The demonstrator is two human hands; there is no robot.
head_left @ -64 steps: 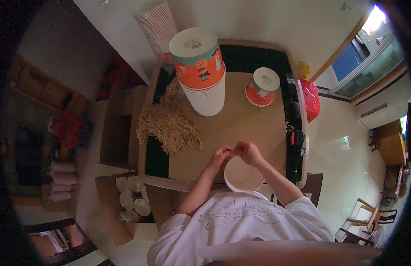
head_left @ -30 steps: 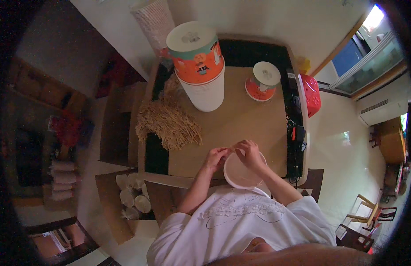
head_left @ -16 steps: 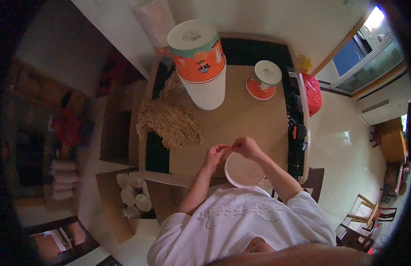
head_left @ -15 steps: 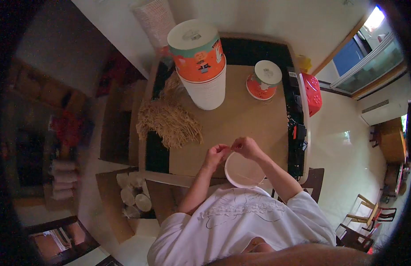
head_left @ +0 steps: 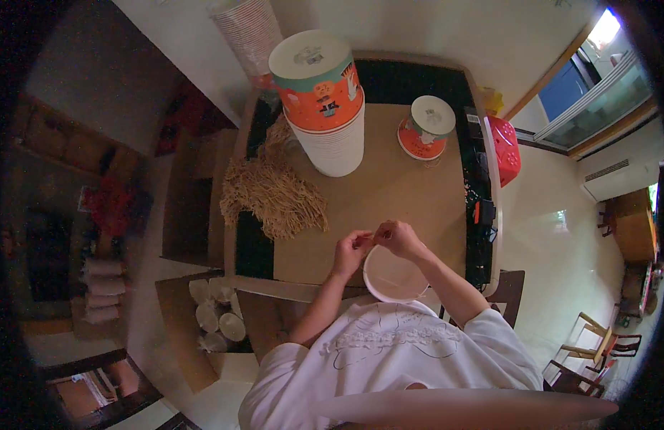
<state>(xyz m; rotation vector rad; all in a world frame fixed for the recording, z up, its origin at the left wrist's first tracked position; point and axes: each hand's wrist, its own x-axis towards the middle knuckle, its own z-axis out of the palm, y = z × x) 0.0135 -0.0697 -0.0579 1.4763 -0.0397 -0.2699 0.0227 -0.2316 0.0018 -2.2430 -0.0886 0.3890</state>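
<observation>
A white paper bucket [head_left: 395, 271] rests tilted against my shirt at the near edge of the table, its mouth facing up. At its far rim my left hand [head_left: 352, 251] and my right hand [head_left: 396, 238] meet with their fingertips pinched together. What lies between the fingertips is too small to make out. A thin pale cord [head_left: 412, 290] runs across the inside of the bucket near its lower rim. Left of my hands lies a heap of tan twisted cords [head_left: 278, 201].
A tall stack of orange and green printed paper buckets [head_left: 325, 100] stands upside down behind the cords. To the right is a smaller upturned bucket [head_left: 430, 125]. Wrapped paper cups [head_left: 247, 36] lean at the back left. An open carton [head_left: 189, 337] with white cups sits below left.
Both hands stay at the bucket's far rim, with the fingers shifting only slightly. The bucket and the things on the table keep their places.
</observation>
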